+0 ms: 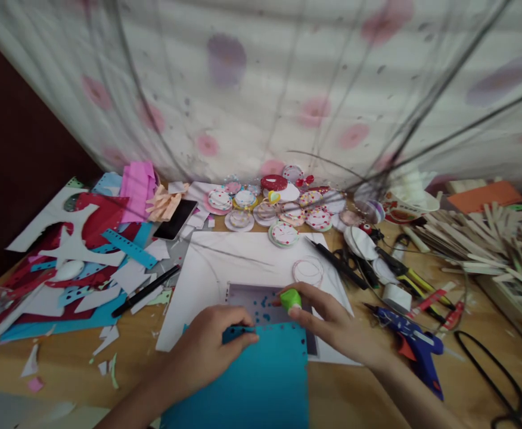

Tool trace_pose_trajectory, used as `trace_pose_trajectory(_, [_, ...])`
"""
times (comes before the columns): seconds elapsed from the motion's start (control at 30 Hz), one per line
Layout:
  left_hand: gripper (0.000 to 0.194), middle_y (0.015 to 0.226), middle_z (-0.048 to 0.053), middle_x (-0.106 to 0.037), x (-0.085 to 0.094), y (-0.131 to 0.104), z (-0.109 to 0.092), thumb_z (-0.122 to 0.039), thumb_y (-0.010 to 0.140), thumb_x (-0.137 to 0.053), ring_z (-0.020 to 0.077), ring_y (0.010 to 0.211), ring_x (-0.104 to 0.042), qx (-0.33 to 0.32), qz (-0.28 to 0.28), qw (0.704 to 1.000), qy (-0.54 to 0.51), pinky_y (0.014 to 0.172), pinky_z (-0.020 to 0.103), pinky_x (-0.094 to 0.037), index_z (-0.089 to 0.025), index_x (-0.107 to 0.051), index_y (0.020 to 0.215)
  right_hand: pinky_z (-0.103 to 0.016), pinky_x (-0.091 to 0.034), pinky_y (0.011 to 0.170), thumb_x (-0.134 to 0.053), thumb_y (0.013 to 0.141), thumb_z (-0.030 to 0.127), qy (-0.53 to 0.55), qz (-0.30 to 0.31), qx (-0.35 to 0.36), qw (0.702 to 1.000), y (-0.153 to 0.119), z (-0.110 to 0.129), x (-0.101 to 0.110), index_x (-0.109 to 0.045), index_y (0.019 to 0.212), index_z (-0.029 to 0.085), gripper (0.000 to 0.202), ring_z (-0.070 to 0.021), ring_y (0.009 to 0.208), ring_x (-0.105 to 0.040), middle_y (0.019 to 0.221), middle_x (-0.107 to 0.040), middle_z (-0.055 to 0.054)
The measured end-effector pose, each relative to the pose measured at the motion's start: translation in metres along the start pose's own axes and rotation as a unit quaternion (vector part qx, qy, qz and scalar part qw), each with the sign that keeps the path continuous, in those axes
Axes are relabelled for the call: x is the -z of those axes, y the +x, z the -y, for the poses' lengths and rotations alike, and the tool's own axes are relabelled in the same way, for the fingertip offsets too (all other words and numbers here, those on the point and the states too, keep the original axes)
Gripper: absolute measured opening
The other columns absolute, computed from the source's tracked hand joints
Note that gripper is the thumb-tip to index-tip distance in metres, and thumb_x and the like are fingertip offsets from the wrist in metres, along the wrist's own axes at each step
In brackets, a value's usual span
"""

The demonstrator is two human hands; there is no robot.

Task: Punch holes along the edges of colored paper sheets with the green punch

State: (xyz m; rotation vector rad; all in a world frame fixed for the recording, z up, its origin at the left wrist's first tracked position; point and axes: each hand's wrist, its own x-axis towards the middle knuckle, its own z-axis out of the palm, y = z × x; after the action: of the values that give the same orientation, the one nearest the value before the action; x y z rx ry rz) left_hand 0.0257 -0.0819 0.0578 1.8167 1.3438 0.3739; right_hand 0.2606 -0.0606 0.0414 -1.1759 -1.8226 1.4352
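Observation:
A blue sheet with small holes along its top and right edges lies over the front of a white sheet. My left hand pinches its upper left edge between thumb and fingers. Just above the sheet's top right corner, my right hand holds a small bright green object, which looks like a hole punch, between thumb and fingers. Behind both hands, small blue dots are scattered on a greyish rectangle on the white sheet.
Coloured paper scraps, a black pen and a phone are at left. Decorated round pieces stand behind. At right are a blue glue gun, pliers, a black cable and wooden sticks.

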Motion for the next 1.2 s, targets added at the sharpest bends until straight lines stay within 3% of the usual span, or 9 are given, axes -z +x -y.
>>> trace_pose_trajectory(0.1, [0.007, 0.084, 0.0, -0.067, -0.002, -0.013, 0.011, -0.024, 0.083, -0.063, 0.0173, 0.087, -0.062, -0.053, -0.044, 0.997, -0.039, 0.079, 0.025, -0.046, -0.021, -0.063, 0.077, -0.036, -0.044, 0.096, -0.054, 0.09, 0.04, 0.019, -0.07, 0.015, 0.997, -0.018, -0.013, -0.01, -0.058, 0.116, 0.025, 0.03, -0.0237, 0.112, -0.057, 0.118, -0.064, -0.006])
trace_pose_trajectory(0.17, [0.005, 0.097, 0.003, -0.067, -0.005, -0.023, 0.021, -0.024, 0.085, -0.06, 0.0188, 0.101, -0.06, -0.078, -0.082, 0.992, -0.061, 0.089, 0.027, -0.045, -0.022, -0.062, 0.08, -0.039, -0.039, 0.103, -0.054, 0.09, 0.042, 0.033, -0.154, 0.03, 0.987, -0.035, -0.026, -0.019, -0.054, 0.122, 0.027, 0.036, -0.0256, 0.125, -0.048, 0.133, -0.056, -0.007])
trace_pose_trajectory(0.3, [0.007, 0.124, 0.005, -0.062, -0.013, -0.044, 0.041, -0.03, 0.086, -0.059, 0.0213, 0.119, -0.054, -0.006, -0.149, 0.982, -0.113, 0.101, 0.031, -0.042, -0.024, -0.062, 0.085, -0.042, -0.035, 0.107, -0.053, 0.09, 0.045, 0.08, -0.314, -0.031, 0.946, -0.071, -0.05, -0.051, -0.051, 0.127, 0.028, 0.041, -0.0286, 0.132, -0.04, 0.142, -0.048, -0.007])
trace_pose_trajectory(0.37, [0.01, 0.124, 0.005, -0.063, -0.018, -0.052, 0.047, -0.034, 0.085, -0.059, 0.0222, 0.116, -0.058, 0.031, -0.155, 0.975, -0.154, 0.099, 0.032, -0.045, -0.025, -0.063, 0.084, -0.04, -0.037, 0.106, -0.053, 0.089, 0.047, 0.133, -0.336, -0.083, 0.929, -0.082, -0.055, -0.07, -0.055, 0.124, 0.027, 0.04, -0.0285, 0.129, -0.044, 0.138, -0.053, -0.005])
trace_pose_trajectory(0.47, [0.013, 0.121, 0.004, -0.066, -0.021, -0.057, 0.052, -0.037, 0.083, -0.061, 0.0234, 0.114, -0.06, 0.049, -0.173, 0.965, -0.189, 0.097, 0.031, -0.048, -0.025, -0.064, 0.082, -0.035, -0.042, 0.102, -0.057, 0.086, 0.048, 0.219, -0.322, -0.078, 0.918, -0.084, -0.055, -0.091, -0.058, 0.118, 0.028, 0.038, -0.0274, 0.125, -0.05, 0.133, -0.058, -0.004])
trace_pose_trajectory(0.6, [0.015, 0.119, 0.003, -0.068, -0.004, -0.053, 0.059, -0.04, 0.079, -0.067, 0.0249, 0.115, -0.06, 0.046, -0.223, 0.952, -0.202, 0.097, 0.031, -0.049, -0.025, -0.065, 0.082, -0.036, -0.044, 0.101, -0.055, 0.089, 0.046, 0.27, -0.26, -0.013, 0.927, -0.06, -0.047, -0.096, -0.055, 0.122, 0.027, 0.038, -0.0268, 0.123, -0.051, 0.135, -0.056, -0.006])
trace_pose_trajectory(0.83, [0.027, 0.116, 0.004, -0.069, 0.052, -0.014, 0.091, -0.046, 0.073, -0.072, 0.0284, 0.114, -0.059, 0.07, -0.291, 0.938, -0.177, 0.099, 0.037, -0.047, -0.024, -0.065, 0.087, -0.04, -0.045, 0.097, -0.051, 0.091, 0.047, 0.155, -0.175, 0.031, 0.972, 0.025, -0.025, -0.078, -0.054, 0.119, 0.022, 0.038, -0.0255, 0.114, -0.056, 0.121, -0.062, -0.009])
trace_pose_trajectory(1.03, [0.031, 0.109, 0.007, -0.071, 0.084, 0.042, 0.111, -0.05, 0.08, -0.063, 0.0272, 0.104, -0.064, -0.007, -0.274, 0.96, -0.06, 0.093, 0.038, -0.05, -0.021, -0.065, 0.091, -0.03, -0.053, 0.078, -0.048, 0.092, 0.041, 0.06, -0.182, 0.057, 0.98, 0.08, -0.03, -0.069, -0.054, 0.103, 0.02, 0.024, -0.0189, 0.089, -0.063, 0.098, -0.065, -0.005])
trace_pose_trajectory(1.2, [0.025, 0.107, 0.004, -0.07, 0.094, 0.045, 0.106, -0.045, 0.076, -0.067, 0.0274, 0.114, -0.056, -0.035, -0.268, 0.963, -0.011, 0.103, 0.038, -0.04, -0.022, -0.068, 0.088, -0.043, -0.05, 0.075, -0.054, 0.085, 0.029, -0.061, -0.256, 0.035, 0.964, 0.085, -0.058, -0.061, -0.052, 0.099, 0.016, 0.019, -0.0237, 0.079, -0.058, 0.087, -0.06, -0.008])
